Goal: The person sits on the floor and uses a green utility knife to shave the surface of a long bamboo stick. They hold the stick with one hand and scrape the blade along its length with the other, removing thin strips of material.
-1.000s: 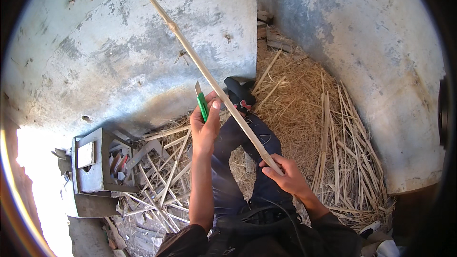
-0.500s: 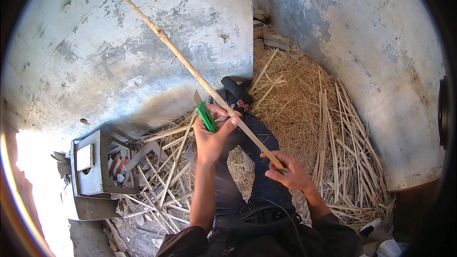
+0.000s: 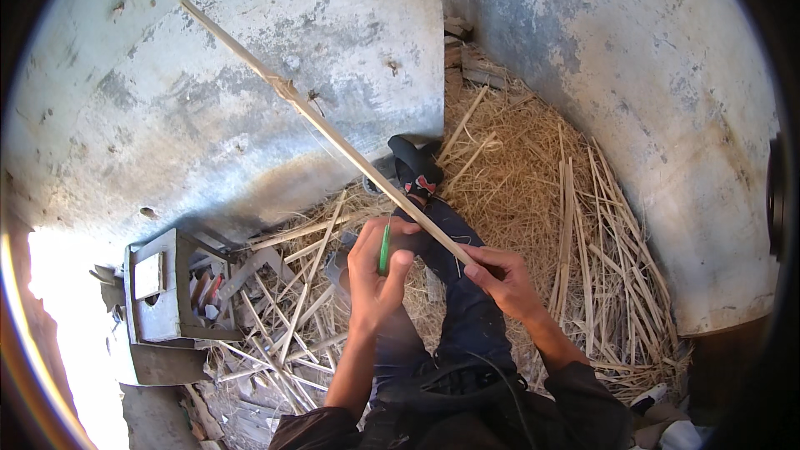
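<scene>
A long pale bamboo strip [image 3: 358, 158] slants from the upper left down to my right hand [image 3: 506, 282]. That hand pinches its lower end between thumb and fingers. Partway up, the strip has a knobby joint with a small dark shred at its side. My left hand [image 3: 375, 271] is closed around a green utility knife [image 3: 384, 250], seen nearly edge-on with its thin blade pointing up toward the strip. The left thumb stands off the strip; whether the blade or fingers touch it I cannot tell. Thin curled shavings hang near the lower end.
My outstretched legs and a dark shoe [image 3: 417, 177] lie beneath the strip. Fine shavings [image 3: 508, 183] cover the floor beyond, with a bundle of split strips [image 3: 621, 258] at the right. A worn wooden stool [image 3: 158, 287] lies at the left, near scattered strips. Curving weathered walls surround this.
My left thumb has come off the strip, and the knife has turned from broadside to edge-on. The strip's far end has dropped to the left. My right hand has shifted slightly upward.
</scene>
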`<state>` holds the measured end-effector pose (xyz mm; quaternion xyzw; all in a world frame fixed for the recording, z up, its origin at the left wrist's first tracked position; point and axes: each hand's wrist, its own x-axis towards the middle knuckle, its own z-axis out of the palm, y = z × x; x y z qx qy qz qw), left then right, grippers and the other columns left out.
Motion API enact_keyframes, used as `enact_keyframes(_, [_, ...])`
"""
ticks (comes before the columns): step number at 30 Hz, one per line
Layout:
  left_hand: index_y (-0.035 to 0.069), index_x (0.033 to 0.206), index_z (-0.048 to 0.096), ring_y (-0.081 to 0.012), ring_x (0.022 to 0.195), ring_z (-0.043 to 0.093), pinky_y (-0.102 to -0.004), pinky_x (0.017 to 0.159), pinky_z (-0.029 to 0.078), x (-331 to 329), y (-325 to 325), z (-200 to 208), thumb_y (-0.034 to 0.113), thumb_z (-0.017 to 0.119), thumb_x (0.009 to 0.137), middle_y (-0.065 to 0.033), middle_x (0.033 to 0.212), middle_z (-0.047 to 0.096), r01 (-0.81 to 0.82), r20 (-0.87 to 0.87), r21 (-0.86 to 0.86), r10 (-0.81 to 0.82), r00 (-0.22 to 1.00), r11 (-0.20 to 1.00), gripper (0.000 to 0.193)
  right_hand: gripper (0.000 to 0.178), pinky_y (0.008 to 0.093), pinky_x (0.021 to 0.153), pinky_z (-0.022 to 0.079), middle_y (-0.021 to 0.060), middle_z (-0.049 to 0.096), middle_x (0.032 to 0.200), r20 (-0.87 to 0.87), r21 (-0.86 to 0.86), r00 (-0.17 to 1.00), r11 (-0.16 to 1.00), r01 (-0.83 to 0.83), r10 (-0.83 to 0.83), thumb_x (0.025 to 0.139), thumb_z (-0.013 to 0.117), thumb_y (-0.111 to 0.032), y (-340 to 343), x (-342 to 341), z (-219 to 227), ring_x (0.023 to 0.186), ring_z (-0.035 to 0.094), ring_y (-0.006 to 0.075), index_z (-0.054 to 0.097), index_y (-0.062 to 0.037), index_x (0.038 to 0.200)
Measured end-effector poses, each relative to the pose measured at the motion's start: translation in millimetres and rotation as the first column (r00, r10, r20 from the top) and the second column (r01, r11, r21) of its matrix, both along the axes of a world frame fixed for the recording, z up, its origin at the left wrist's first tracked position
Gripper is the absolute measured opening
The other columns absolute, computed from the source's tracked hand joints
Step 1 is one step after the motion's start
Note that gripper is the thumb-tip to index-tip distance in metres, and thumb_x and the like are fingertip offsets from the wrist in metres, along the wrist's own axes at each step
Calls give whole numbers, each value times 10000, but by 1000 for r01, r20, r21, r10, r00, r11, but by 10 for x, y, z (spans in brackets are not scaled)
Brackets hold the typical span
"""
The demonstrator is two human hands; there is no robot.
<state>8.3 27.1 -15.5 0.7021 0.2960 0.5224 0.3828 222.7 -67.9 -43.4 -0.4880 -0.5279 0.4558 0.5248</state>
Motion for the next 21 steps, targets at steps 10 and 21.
enact_keyframes(10, [-32, 1233, 701, -124, 798, 657, -270, 737, 515, -144, -230, -87, 234, 660, 1038, -84, 917, 726, -93, -140, -141, 73, 987, 986, 332, 447, 282, 679, 467, 51, 675, 939, 63, -92, 998, 995, 32, -26, 1015, 711, -104, -32, -98, 290, 777, 575, 105, 654, -11, 1449])
enact_keyframes(21, [-19, 1186, 778, -91, 805, 692, -248, 728, 531, -175, -238, -28, 50, 839, 898, -78, 905, 790, -245, -162, -65, 232, 959, 967, 303, 442, 318, 672, 484, 99, 682, 908, 321, 193, 939, 979, 59, -120, 979, 727, -60, -19, -130, 363, 744, 605, 172, 679, -12, 1416])
